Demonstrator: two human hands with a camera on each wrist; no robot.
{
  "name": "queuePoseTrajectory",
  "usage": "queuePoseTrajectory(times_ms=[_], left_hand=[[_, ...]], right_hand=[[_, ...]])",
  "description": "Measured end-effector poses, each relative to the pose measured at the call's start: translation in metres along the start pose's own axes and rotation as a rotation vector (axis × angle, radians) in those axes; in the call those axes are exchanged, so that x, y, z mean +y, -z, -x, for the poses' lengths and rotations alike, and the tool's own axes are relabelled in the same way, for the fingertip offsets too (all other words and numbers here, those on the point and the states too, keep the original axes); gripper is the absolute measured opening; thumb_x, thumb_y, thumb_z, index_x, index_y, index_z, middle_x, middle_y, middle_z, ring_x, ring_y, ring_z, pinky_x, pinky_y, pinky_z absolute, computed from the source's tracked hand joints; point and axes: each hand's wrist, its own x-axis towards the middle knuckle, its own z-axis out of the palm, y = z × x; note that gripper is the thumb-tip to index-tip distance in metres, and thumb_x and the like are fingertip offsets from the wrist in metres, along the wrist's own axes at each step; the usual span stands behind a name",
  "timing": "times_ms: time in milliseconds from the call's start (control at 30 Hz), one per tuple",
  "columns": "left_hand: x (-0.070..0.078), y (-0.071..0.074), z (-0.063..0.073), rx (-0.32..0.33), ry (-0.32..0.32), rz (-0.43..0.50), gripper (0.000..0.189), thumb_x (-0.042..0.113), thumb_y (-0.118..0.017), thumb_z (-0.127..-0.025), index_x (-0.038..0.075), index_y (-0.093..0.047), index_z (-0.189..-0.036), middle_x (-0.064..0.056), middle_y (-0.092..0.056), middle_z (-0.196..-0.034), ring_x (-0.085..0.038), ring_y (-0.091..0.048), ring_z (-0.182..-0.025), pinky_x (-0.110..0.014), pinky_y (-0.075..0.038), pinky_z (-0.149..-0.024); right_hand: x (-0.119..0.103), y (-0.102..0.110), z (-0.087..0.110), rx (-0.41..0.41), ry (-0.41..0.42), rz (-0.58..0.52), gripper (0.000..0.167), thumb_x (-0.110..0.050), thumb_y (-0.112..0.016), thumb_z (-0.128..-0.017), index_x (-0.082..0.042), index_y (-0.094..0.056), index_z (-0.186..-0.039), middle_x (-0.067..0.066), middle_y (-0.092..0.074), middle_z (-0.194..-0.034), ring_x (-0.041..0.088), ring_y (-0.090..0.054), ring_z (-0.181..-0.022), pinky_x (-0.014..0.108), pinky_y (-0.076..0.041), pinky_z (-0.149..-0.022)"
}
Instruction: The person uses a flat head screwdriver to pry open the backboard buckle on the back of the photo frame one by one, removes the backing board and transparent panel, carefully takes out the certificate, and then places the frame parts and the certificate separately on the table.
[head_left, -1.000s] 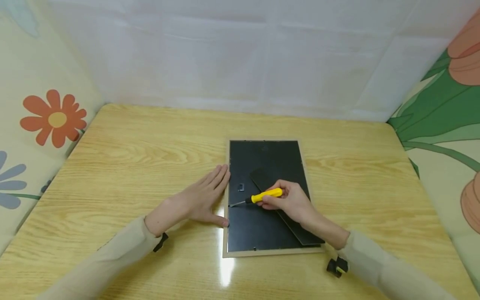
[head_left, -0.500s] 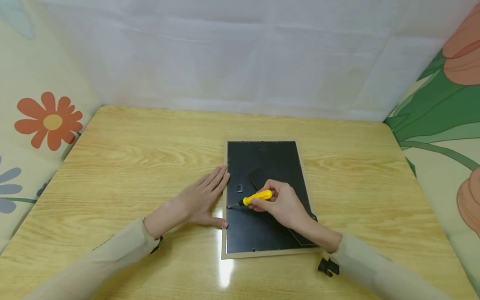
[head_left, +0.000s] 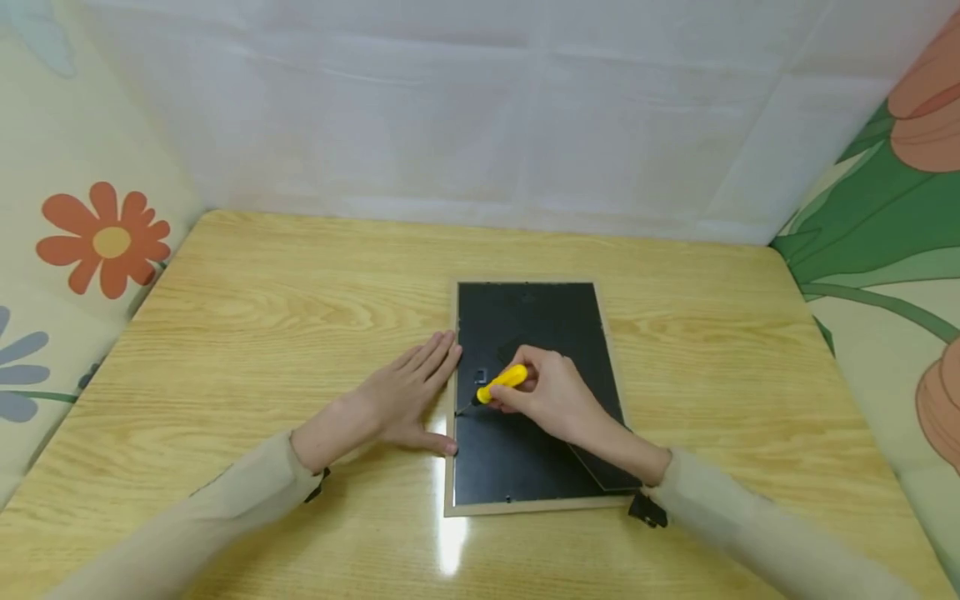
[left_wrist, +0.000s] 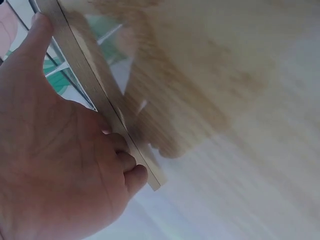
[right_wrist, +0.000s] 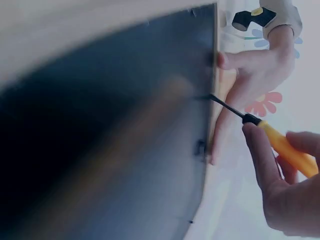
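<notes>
A picture frame [head_left: 540,312] lies face down on the table, its black backing panel up inside a light wooden rim. My left hand [head_left: 408,392] rests against the frame's left edge, fingers extended and thumb spread. My right hand [head_left: 558,400] grips a yellow-handled screwdriver [head_left: 504,381] above the panel. In the right wrist view the tip of the screwdriver [right_wrist: 231,107] meets a small dark tab [right_wrist: 211,96] at the panel's edge. Under my right forearm lies the stand leg [head_left: 603,471], partly hidden. The left wrist view shows my left hand [left_wrist: 65,160] along the wooden rim [left_wrist: 95,75].
A small metal hanger [head_left: 481,376] sits on the panel close to the screwdriver. Several small tabs line the panel's edges, one of them a bottom tab [head_left: 509,499]. The wood-grain table [head_left: 300,275] ends at a white sheet [head_left: 450,108] behind, with flower-patterned panels on both sides.
My right hand has shifted left, and the screwdriver handle has swung left to a steeper angle. Its tip stays at the frame's left edge. My left hand keeps its place on the frame.
</notes>
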Motion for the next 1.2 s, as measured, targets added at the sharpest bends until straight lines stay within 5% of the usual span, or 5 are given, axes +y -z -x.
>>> queuePoseTrajectory(times_ms=[300, 633, 900, 1100, 1200], left_hand=[[0.001, 0.005, -0.001, -0.07, 0.029, 0.076, 0.124, 0.082, -0.05, -0.075, -0.006, -0.009, -0.152, -0.026, 0.002, -0.158, -0.038, 0.001, -0.145, -0.048, -0.013, -0.117], [0.002, 0.011, -0.002, -0.082, 0.046, 0.098, 0.122, 0.078, -0.056, -0.075, -0.004, -0.009, -0.152, -0.026, 0.004, -0.157, -0.039, 0.001, -0.145, -0.048, -0.01, -0.117], [0.004, 0.008, -0.001, -0.071, 0.028, 0.061, 0.122, 0.079, -0.053, -0.076, -0.007, -0.01, -0.151, -0.026, 0.001, -0.157, -0.039, -0.001, -0.145, -0.048, -0.012, -0.117], [0.01, 0.005, 0.007, -0.021, 0.024, 0.076, 0.112, 0.073, -0.05, -0.083, -0.009, -0.013, -0.15, -0.03, -0.001, -0.156, -0.043, -0.004, -0.143, -0.049, -0.014, -0.116], [0.021, 0.003, 0.014, 0.031, 0.016, 0.056, 0.099, 0.063, -0.052, -0.09, -0.011, -0.019, -0.148, -0.032, -0.006, -0.154, -0.045, -0.008, -0.142, -0.05, -0.016, -0.115]], right_hand=[[-0.031, -0.011, -0.019, -0.03, 0.143, 0.392, 0.018, -0.012, -0.075, -0.082, -0.007, -0.058, -0.079, -0.002, -0.059, -0.064, 0.008, -0.052, -0.05, 0.019, -0.045, -0.046], [-0.046, -0.022, -0.032, -0.054, 0.189, 0.485, 0.016, -0.014, -0.073, -0.086, -0.004, -0.06, -0.087, 0.0, -0.06, -0.07, 0.007, -0.055, -0.053, 0.017, -0.048, -0.049], [-0.033, -0.001, -0.024, -0.064, 0.172, 0.411, 0.02, -0.017, -0.074, -0.086, -0.005, -0.058, -0.088, -0.001, -0.062, -0.07, 0.008, -0.057, -0.052, 0.019, -0.051, -0.049], [-0.022, 0.056, -0.005, -0.092, 0.033, -0.005, 0.018, -0.008, -0.068, -0.09, 0.002, -0.054, -0.098, 0.014, -0.069, -0.087, 0.031, -0.069, -0.072, 0.043, -0.059, -0.059], [-0.008, 0.086, 0.006, -0.055, -0.025, -0.12, 0.023, -0.01, -0.063, -0.094, 0.005, -0.053, -0.106, 0.019, -0.065, -0.093, 0.041, -0.066, -0.079, 0.046, -0.059, -0.062]])
